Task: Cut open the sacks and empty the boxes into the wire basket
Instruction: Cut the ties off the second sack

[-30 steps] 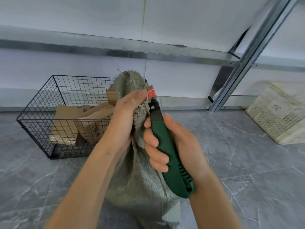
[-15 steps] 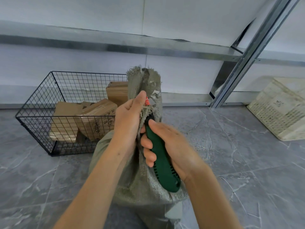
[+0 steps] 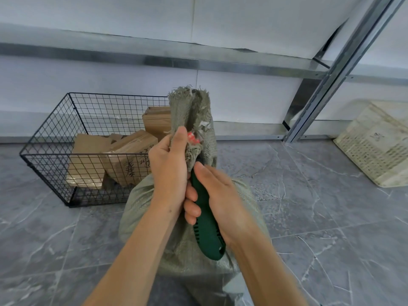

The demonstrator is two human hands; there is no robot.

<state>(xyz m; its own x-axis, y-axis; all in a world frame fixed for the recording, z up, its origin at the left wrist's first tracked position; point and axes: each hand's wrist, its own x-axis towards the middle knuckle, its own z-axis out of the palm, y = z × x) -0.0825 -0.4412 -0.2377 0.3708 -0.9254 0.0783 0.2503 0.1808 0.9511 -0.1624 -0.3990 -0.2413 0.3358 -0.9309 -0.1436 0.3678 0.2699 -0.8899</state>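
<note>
A grey-green woven sack [image 3: 152,208] stands on the floor in front of me, its frayed neck [image 3: 192,107] pulled upright. My left hand [image 3: 170,171] grips the bunched neck just below the frayed top. My right hand [image 3: 218,195] holds a green-handled knife [image 3: 206,226]; its red-tipped blade end [image 3: 192,138] is pressed into the neck beside my left thumb, and the blade itself is hidden. The black wire basket [image 3: 50,138] sits to the left behind the sack and holds several brown cardboard boxes [image 3: 128,160].
A grey marble-patterned floor [image 3: 320,217] spreads all around. A pale woven bag or sack [image 3: 375,146] lies at the far right. A metal shelf rail [image 3: 198,60] runs along the white wall, with a slanted metal post [image 3: 331,85] at the right.
The sack neck has been pulled straighter and taller. The knife has slid deeper into the neck, so only a little of its red tip shows now.
</note>
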